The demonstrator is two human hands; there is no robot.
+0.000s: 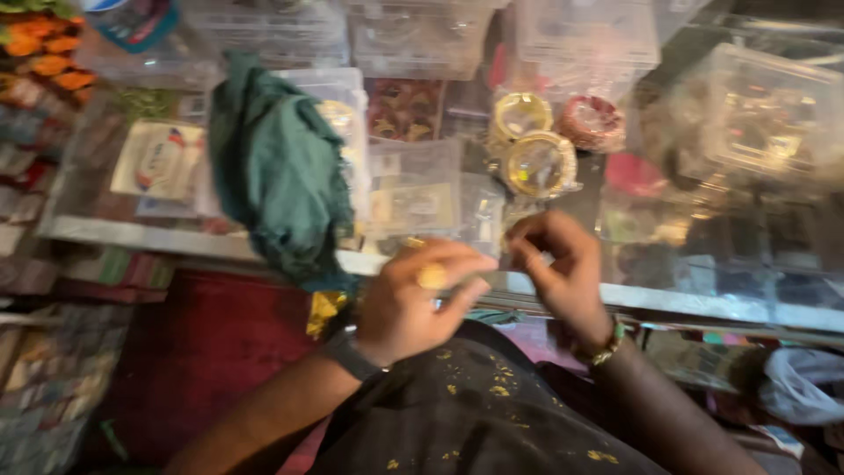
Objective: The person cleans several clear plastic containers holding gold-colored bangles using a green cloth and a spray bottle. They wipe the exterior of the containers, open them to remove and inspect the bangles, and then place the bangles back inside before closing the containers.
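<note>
While both forearms rise from the lower edge of the view, the left hand (420,299) sits knuckles-up with its fingers curled loosely toward the palm and a gold ring (432,277) on one finger; whether it grips anything I cannot tell through the blur. Just to its right, the right hand (556,264) bends inward at the wrist, its fingertips pinched narrow together near a small unclear thing. A dark wristband (352,356) wraps the left wrist, a beaded bracelet (607,347) the right. Beyond the hands, on the glass worktop (703,303), lie gold bangles (538,163), and to the left of the left hand hangs a green cloth (277,167).
</note>
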